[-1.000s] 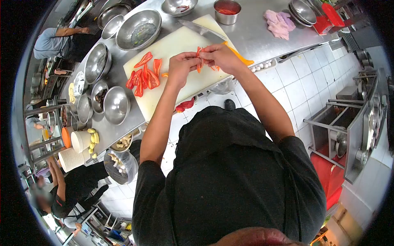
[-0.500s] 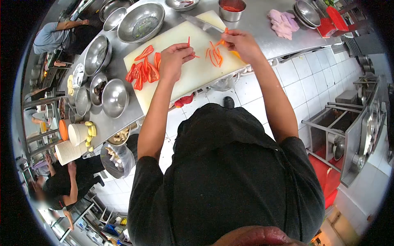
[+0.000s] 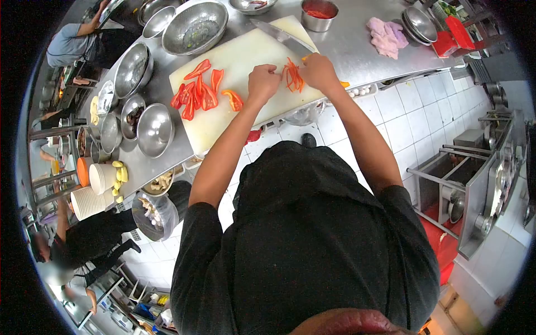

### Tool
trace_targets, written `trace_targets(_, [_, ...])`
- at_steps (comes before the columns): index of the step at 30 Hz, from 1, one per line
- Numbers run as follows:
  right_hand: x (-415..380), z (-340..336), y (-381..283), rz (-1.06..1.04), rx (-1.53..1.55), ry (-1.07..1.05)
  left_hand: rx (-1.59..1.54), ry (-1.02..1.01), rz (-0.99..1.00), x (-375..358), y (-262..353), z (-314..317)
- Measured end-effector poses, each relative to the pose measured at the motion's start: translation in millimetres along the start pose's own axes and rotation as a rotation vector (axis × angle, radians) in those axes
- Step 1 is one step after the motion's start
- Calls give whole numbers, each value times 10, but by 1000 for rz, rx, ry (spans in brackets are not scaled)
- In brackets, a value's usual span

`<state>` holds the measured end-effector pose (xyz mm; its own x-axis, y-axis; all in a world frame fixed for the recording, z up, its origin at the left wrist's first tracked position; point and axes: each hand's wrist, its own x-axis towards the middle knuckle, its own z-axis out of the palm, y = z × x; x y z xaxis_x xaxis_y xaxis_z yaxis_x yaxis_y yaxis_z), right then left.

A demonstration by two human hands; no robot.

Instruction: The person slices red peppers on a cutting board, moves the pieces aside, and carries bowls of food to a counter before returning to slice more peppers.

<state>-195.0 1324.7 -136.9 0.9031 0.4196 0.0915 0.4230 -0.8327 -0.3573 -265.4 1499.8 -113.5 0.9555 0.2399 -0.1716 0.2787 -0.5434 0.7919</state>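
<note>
On the white cutting board, a small pile of thin red pepper strips lies between my two hands. My left hand is at the left of the pile with its fingers curled in; whether it holds a strip is hidden. Close against the right side of the strips, my right hand has bent fingers, their tips partly out of sight. A knife lies flat beyond the right hand, which hides its near end. Red pepper pieces are grouped at the left, with an orange-red piece nearer my left wrist.
Metal bowls stand left of the board, a large bowl behind it. A pot with red contents and a pink cloth are at the back right. A co-worker in dark clothes is at the lower left.
My left hand has moved right towards the strips, uncovering the orange-red pepper piece. My right hand has come down and left, away from the knife, to the pile.
</note>
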Motion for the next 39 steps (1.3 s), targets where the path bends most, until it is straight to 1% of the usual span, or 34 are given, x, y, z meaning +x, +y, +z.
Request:
trace_targets(1, [-154, -194, -226, 119, 51, -18, 21, 35, 26, -18, -43, 24])
trace_targets(4, [-251, -265, -459, 219, 154, -156, -518, -223, -150, 32, -86, 86])
trace_targets(7, [-259, -159, -660, 216, 31, -17, -757, -263, -239, -122, 31, 7])
trace_targets(8, [-271, -116, -702, 182, -29, 20, -476, -187, -78, -52, -199, 30])
trace_targets(10, [-294, 3, -746, 128, -147, 85, -189, 24, 78, -311, -127, -205])
trace_targets(13, [-221, 165, -699, 15, -122, 60, -384, 79, 49, -609, -195, -486])
trace_targets(15, [-194, 130, -728, 39, -67, 10, -489, 167, 40, -760, -354, -605])
trace_targets(16, [-190, 119, -756, 45, -39, -21, -444, 213, 39, -830, -419, -670])
trace_targets(19, [-150, 216, -719, -24, -91, 63, -293, 338, 7, -1041, -609, -804])
trace_targets(21, [-108, 161, -684, -42, -92, 109, -172, 394, -40, -1159, -754, -832])
trace_targets(22, [-91, 119, -666, -52, -89, 127, -148, 423, -25, -1181, -857, -810])
trace_targets(24, [-9, 52, -551, -112, -203, 86, -132, 413, -90, -1184, -910, -774])
trace_targets(25, [-27, -8, -475, -108, -176, 143, -128, 406, -118, -1165, -922, -745])
trace_targets(26, [-49, -90, -400, -104, -151, 201, -102, 417, -104, -1133, -956, -715])
trace_targets(28, [-172, -373, -336, 39, -180, 126, -15, 452, -60, -1079, -867, -702])
trace_targets(29, [-179, -373, -236, 46, -138, 102, 30, 467, -37, -1054, -787, -708])
trace_targets(30, [-199, -341, -124, 58, -94, 81, 141, 476, -7, -1021, -690, -729])
trace_targets(33, [-164, -285, 20, 73, 16, 84, 343, 465, 325, -860, -737, -724])
trace_targets(36, [-148, -338, 5, 115, 54, 89, 414, 130, 271, -710, -718, -799])
trace_targets(38, [-178, -430, -23, 137, 72, 128, 427, 124, 352, -692, -701, -834])
trace_targets(39, [-215, -536, -44, 161, 120, 83, 430, 122, 390, -690, -704, -841])
